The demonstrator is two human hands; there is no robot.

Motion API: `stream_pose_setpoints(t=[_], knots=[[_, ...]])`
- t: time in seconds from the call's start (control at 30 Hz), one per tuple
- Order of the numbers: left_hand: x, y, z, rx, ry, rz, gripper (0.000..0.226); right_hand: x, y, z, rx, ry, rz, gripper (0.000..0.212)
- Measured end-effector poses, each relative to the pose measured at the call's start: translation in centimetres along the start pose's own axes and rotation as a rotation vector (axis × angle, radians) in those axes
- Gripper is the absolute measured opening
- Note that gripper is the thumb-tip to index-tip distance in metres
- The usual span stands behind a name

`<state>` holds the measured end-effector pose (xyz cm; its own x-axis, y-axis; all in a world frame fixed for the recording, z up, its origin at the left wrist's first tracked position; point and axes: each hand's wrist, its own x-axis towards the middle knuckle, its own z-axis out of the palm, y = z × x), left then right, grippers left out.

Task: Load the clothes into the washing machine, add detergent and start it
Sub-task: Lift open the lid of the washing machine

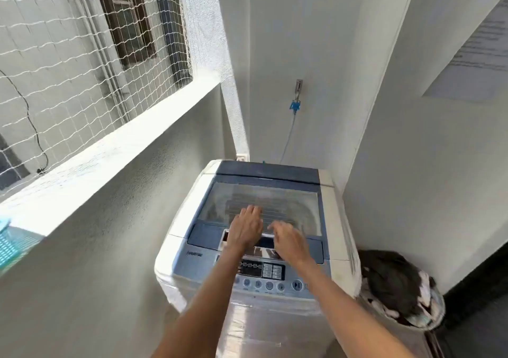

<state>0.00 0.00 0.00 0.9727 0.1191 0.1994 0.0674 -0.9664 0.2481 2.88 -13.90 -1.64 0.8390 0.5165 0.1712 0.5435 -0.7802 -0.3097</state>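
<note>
A white and blue top-loading washing machine stands against the far wall, its clear lid down flat. Both arms reach over the control panel. My left hand lies over the lid's front edge, fingers spread and pointing away. My right hand hovers just beside it over the lid handle, fingers apart and blurred. Neither hand holds anything. A basket heaped with dark and light clothes sits on the floor to the machine's right.
A low white parapet wall with netting above runs along the left. A wall tap with a blue fitting and hose hangs behind the machine. White walls close in behind and to the right.
</note>
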Motion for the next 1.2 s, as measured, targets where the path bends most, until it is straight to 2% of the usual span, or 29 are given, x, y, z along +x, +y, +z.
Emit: stream_pose_setpoints(t=[0.03, 0.17, 0.3, 0.5, 0.57, 0.67, 0.8, 0.93, 1.07, 1.2], knots=[[-0.6, -0.3, 0.6, -0.004, -0.056, -0.018, 0.025, -0.7, -0.1, 1.1, -0.026, -0.063, 0.018, 0.027], [-1.7, -1.5, 3.6, 0.007, -0.167, -0.013, 0.03, -1.4, 0.0, 4.3, 0.02, -0.124, 0.066, 0.022], [-1.7, -1.8, 4.6, 0.023, -0.338, -0.033, 0.035, -0.5, -1.0, 4.5, 0.008, -0.201, 0.11, 0.026], [-1.0, -2.1, 3.6, -0.041, -0.386, -0.021, 0.034, -0.1, -1.9, 2.6, 0.022, -0.199, 0.119, 0.033], [-0.6, -2.2, 2.4, -0.022, -0.323, 0.05, 0.032, 0.2, -2.2, 1.5, 0.016, -0.156, 0.098, 0.034], [1.1, -2.0, -0.7, -0.081, -0.144, 0.105, 0.03, 2.2, -2.7, -1.4, -0.018, 0.03, 0.049, 0.035], [5.6, -1.3, -5.7, -0.159, 0.06, 0.124, 0.031, 6.9, -3.4, -6.7, -0.092, 0.234, -0.002, 0.032], [11.1, -0.8, -8.9, -0.124, 0.204, 0.094, 0.032, 11.9, -3.4, -10.2, -0.224, 0.46, -0.073, 0.021], [16.0, -0.4, -11.0, -0.03, 0.325, 0.086, 0.034, 16.8, -2.5, -12.9, -0.325, 0.573, -0.099, 0.025], [19.1, -1.0, -11.0, -0.026, 0.583, 0.165, 0.04, 22.5, -1.6, -15.4, -0.273, 0.614, -0.132, 0.025]])
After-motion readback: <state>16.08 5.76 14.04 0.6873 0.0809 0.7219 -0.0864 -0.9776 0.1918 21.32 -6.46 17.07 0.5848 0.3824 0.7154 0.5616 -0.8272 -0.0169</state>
